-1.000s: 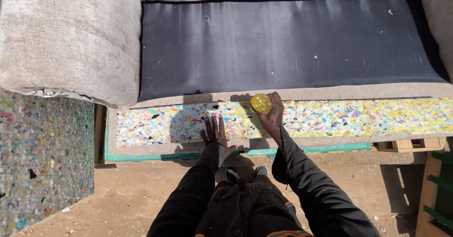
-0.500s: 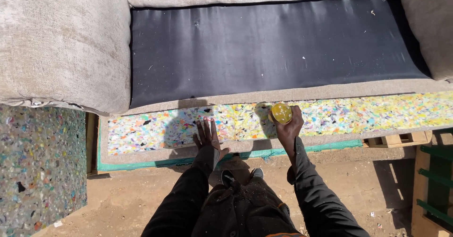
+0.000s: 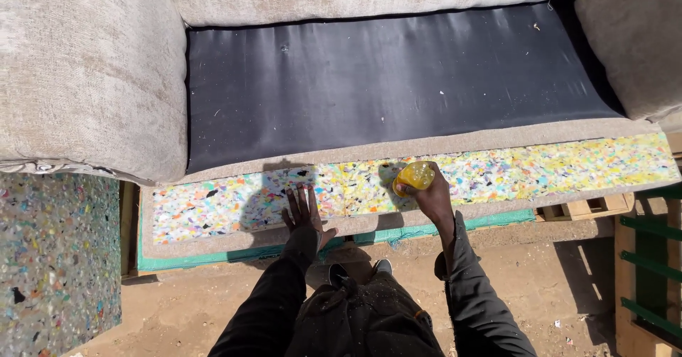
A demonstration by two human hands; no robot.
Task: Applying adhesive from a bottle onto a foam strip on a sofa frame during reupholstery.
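Note:
My right hand (image 3: 431, 199) grips a small yellow container (image 3: 415, 176) and holds it against a long strip of multicoloured speckled foam (image 3: 540, 166) on the front of a sofa frame. My left hand (image 3: 305, 211) lies flat on the same foam strip with fingers spread, a little to the left of the right hand. Behind the strip is the sofa's black seat deck (image 3: 398, 80), framed by beige fabric arms (image 3: 85, 73).
A block of speckled foam (image 3: 50, 257) stands at the lower left. A wooden pallet (image 3: 590, 206) and green metal bars (image 3: 650, 279) are at the right. A green edge (image 3: 213, 261) shows under the foam strip. My legs and shoes (image 3: 355, 307) stand on sandy ground.
My right hand has moved the yellow container a short way along the foam strip. My left hand stays flat on the foam. The view has shifted slightly.

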